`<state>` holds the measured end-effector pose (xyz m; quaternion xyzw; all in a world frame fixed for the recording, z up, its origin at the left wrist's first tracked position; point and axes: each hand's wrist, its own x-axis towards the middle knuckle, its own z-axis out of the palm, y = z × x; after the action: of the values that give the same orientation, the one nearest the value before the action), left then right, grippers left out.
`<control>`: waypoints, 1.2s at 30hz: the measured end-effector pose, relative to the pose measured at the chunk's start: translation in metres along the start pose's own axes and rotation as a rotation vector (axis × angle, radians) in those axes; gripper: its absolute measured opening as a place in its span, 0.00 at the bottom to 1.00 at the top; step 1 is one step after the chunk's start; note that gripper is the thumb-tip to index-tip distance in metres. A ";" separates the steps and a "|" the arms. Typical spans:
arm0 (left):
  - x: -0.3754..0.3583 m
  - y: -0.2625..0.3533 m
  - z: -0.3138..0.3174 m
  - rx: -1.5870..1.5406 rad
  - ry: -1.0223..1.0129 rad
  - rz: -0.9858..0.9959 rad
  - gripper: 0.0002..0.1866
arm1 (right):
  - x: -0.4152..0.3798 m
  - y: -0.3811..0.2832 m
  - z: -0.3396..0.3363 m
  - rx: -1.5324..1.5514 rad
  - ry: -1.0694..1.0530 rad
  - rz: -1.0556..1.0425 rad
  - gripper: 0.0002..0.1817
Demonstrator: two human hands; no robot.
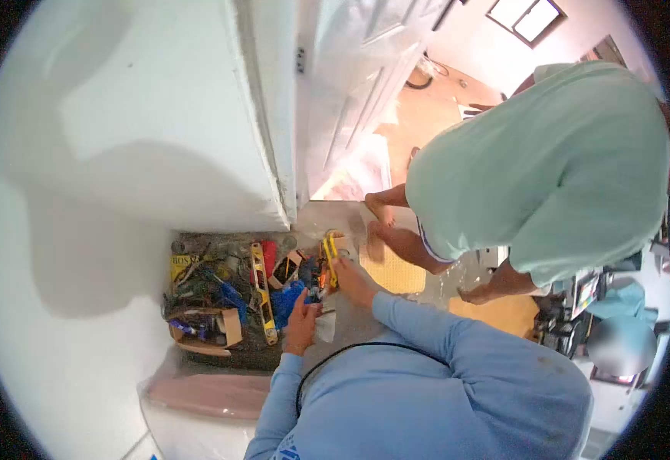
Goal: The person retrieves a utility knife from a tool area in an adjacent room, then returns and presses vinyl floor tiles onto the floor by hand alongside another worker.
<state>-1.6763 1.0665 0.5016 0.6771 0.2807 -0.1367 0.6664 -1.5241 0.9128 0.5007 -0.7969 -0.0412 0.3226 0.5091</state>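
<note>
Beside jumbled tools [264, 295], slim yellow object [333, 249] in right hand [353, 284]; left hand [300, 328], grip unclear

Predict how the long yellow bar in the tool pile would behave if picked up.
The long yellow bar is probably stiff, since it looks straight end to end. Its flat-looking form suggests sliding rather than rolling. Lifting might disturb the blue item close beside it.

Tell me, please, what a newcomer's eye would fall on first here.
Probably another person's broad pale-green cloth garment, across the upper right. Next, the jumbled multicoloured tool pile left of centre, with a long yellow spirit level lying in it, near the bare left hand.
</note>
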 end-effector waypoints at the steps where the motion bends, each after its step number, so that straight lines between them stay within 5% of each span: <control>1: 0.000 -0.005 -0.007 0.003 0.002 -0.002 0.31 | 0.010 0.010 0.000 0.130 0.040 0.010 0.21; 4: -0.008 -0.014 -0.032 -0.047 0.006 -0.064 0.29 | 0.044 0.027 -0.001 0.653 0.078 0.168 0.21; 12: -0.030 -0.062 -0.073 0.113 0.058 -0.170 0.25 | 0.066 0.013 -0.036 0.498 0.410 0.016 0.22; 17: -0.044 -0.026 -0.057 0.223 0.098 -0.210 0.24 | 0.128 0.097 -0.057 0.453 0.649 -0.120 0.26; 19: -0.031 -0.025 -0.050 0.143 0.086 -0.201 0.24 | 0.105 0.023 -0.095 0.807 0.570 0.173 0.27; 22: 0.000 -0.037 -0.044 0.026 0.054 -0.232 0.23 | 0.115 0.022 -0.141 0.830 0.627 0.293 0.27; 31: 0.119 0.107 0.009 0.243 0.071 -0.293 0.23 | 0.181 0.100 -0.311 0.669 0.835 0.292 0.31; 36: 0.140 0.127 0.007 0.101 0.160 -0.338 0.21 | 0.209 0.098 -0.408 0.821 0.897 0.266 0.28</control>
<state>-1.4911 1.0930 0.5280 0.6615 0.4352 -0.2065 0.5748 -1.1586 0.6278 0.4316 -0.5924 0.4037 0.0063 0.6972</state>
